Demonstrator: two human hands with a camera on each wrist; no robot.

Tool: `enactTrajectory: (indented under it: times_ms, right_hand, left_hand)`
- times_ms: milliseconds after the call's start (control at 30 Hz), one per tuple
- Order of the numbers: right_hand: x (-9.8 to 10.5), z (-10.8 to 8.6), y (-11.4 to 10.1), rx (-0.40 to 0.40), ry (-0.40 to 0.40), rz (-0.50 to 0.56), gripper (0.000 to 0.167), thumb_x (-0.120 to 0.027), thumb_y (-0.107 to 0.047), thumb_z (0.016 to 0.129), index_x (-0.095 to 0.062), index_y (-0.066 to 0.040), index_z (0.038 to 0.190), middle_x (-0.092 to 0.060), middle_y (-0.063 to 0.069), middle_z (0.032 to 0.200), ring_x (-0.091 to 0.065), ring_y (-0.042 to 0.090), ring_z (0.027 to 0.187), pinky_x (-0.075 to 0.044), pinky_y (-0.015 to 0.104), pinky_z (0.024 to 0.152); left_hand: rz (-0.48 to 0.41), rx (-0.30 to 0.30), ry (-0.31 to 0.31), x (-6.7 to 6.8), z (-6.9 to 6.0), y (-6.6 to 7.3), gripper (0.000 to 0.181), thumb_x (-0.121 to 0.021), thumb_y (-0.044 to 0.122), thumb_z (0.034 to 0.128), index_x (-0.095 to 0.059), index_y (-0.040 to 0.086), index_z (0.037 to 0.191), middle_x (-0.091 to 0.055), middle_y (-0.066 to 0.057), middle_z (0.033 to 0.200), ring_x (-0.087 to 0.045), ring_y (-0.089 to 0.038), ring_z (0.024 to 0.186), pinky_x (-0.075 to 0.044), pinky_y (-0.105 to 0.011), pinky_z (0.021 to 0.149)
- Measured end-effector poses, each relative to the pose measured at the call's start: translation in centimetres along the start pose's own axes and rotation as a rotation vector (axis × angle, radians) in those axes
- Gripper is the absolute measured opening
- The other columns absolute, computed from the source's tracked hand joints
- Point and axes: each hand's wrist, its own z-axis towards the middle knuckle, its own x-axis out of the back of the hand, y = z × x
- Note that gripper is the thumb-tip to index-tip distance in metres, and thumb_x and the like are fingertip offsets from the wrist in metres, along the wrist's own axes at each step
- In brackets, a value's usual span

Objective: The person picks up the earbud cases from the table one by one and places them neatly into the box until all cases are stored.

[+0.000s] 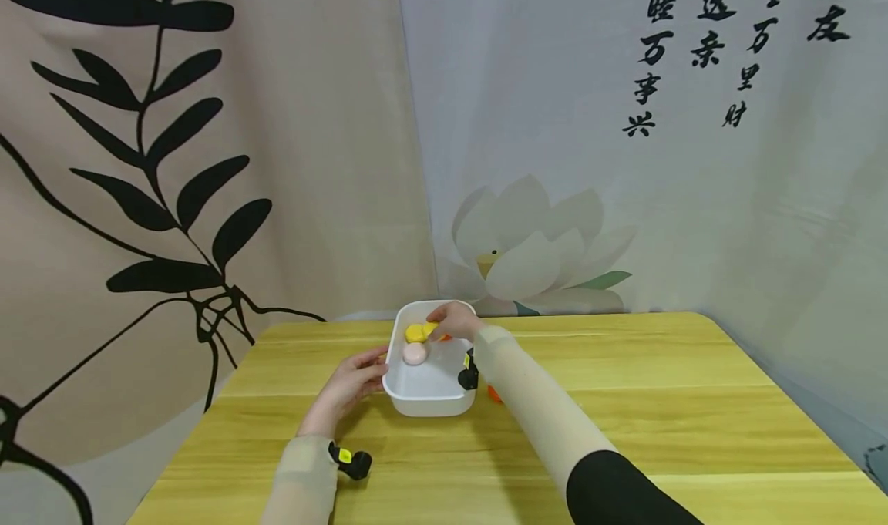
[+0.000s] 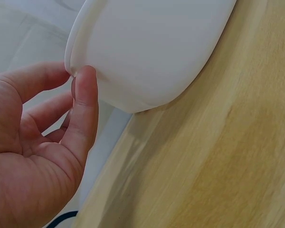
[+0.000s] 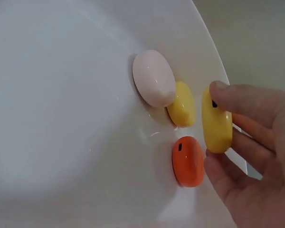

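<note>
The box [image 1: 430, 407] looks smooth plastic, the pieces [image 3: 217, 129] glossy.

A beige fabric panel [image 1: 333, 163] is hanging on the left, meeting a pale grey panel [image 1: 694, 201] along a near-upright seam. A black leafy branch [image 1: 183, 129] is spreading across the beige cloth; on the grey, a white lotus [image 1: 534, 267] is blooming below and left of black Chinese characters [image 1: 708, 49] (the topmost are running out of view). A wood-grained table [image 1: 624, 386] is stretching before both, and soft light is falling.
</note>
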Motion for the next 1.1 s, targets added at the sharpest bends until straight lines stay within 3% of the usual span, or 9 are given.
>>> enactTrajectory:
  times_ms: [300,600,900,1100]
  right_hand:
    - [0.1,0.1,0.0,-0.035,-0.027,-0.045,0.043,-0.079,-0.013,0.08,-0.066,-0.004,0.121,-0.066,0.005,0.11,-0.06,0.019,0.092,-0.051,0.033,0.088]
    - [0.2,-0.1,-0.3,-0.063,-0.034,0.018,0.037,-0.074,-0.013,0.085,-0.067,-0.006,0.121,-0.065,0.006,0.115,-0.06,0.026,0.099,-0.05,0.036,0.092]
    - [2.5,-1.2,-0.8,0.029,-0.04,0.091,0.04,-0.067,-0.021,0.092,-0.062,-0.006,0.128,-0.062,0.008,0.124,-0.054,0.034,0.117,-0.044,0.044,0.1]
    - [5.1,-1.4,0.1,0.112,-0.001,0.126,0.045,-0.068,-0.025,0.091,-0.06,-0.002,0.129,-0.063,0.007,0.123,-0.058,0.027,0.109,-0.049,0.042,0.094]
  left_hand:
    - [0.005,0.006,0.008,-0.1,0.0,0.0,0.047,-0.054,0.002,0.0972,-0.043,-0.004,0.143,-0.048,-0.027,0.121,-0.061,-0.022,0.09,-0.055,-0.029,0.076]
    - [-0.003,-0.007,0.004,-0.2,-0.1,0.2,0.047,-0.053,0.0,0.0972,-0.042,-0.006,0.142,-0.048,-0.026,0.119,-0.06,-0.024,0.09,-0.055,-0.028,0.075]
    - [-0.011,-0.019,-0.011,-0.4,0.2,-0.3,0.047,-0.053,-0.001,0.0969,-0.041,-0.007,0.143,-0.049,-0.024,0.116,-0.061,-0.022,0.085,-0.055,-0.026,0.073]
    - [-0.006,-0.018,-0.004,-0.2,0.2,-0.2,0.048,-0.053,0.0,0.0968,-0.041,-0.007,0.143,-0.049,-0.024,0.116,-0.06,-0.022,0.086,-0.055,-0.026,0.073]
